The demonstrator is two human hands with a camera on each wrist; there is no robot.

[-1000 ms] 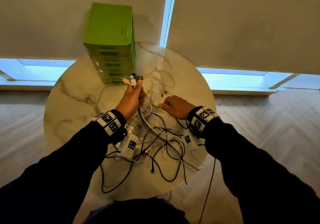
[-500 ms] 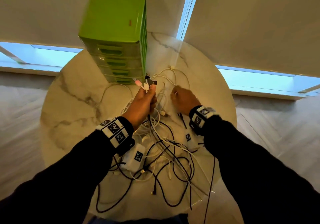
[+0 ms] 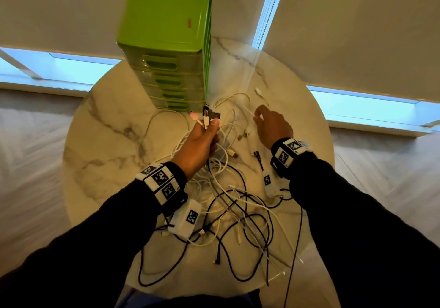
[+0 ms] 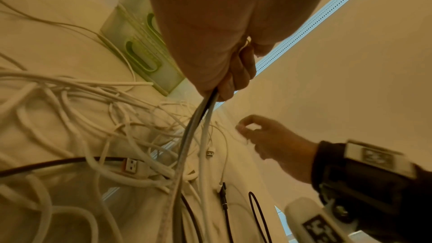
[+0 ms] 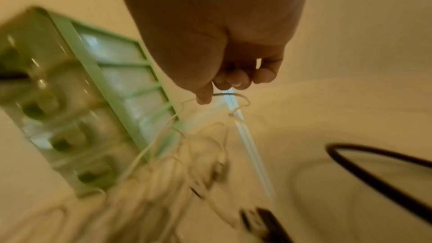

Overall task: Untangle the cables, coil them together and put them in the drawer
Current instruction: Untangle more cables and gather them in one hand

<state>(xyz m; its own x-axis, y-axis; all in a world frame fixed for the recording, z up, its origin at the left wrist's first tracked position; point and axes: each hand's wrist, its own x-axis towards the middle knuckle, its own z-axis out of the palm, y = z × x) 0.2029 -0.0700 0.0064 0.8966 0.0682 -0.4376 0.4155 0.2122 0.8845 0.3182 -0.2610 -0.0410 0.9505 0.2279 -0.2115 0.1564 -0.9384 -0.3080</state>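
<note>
A tangle of white and black cables (image 3: 235,215) lies on the round marble table (image 3: 102,146). My left hand (image 3: 202,138) grips a bunch of cable ends upright, the plugs (image 3: 208,116) sticking out above the fist; in the left wrist view the held cables (image 4: 201,117) hang down from the fist (image 4: 229,73). To the right, my right hand (image 3: 266,122) pinches a thin white cable (image 5: 231,97) between thumb and fingers (image 5: 236,78), just above the table. The green drawer unit (image 3: 166,46) stands behind the left hand, all drawers shut.
A loose white plug (image 3: 258,91) lies beyond the right hand. Black cable loops (image 3: 238,267) reach the table's near edge, one hanging over it. Window blinds and a bead chain (image 3: 266,17) are behind the table; wood floor lies around it.
My right hand has moved away from me and to the right, from the cable pile to the thin white cable. The left hand keeps its bunch. The head view has shifted closer to the drawers.
</note>
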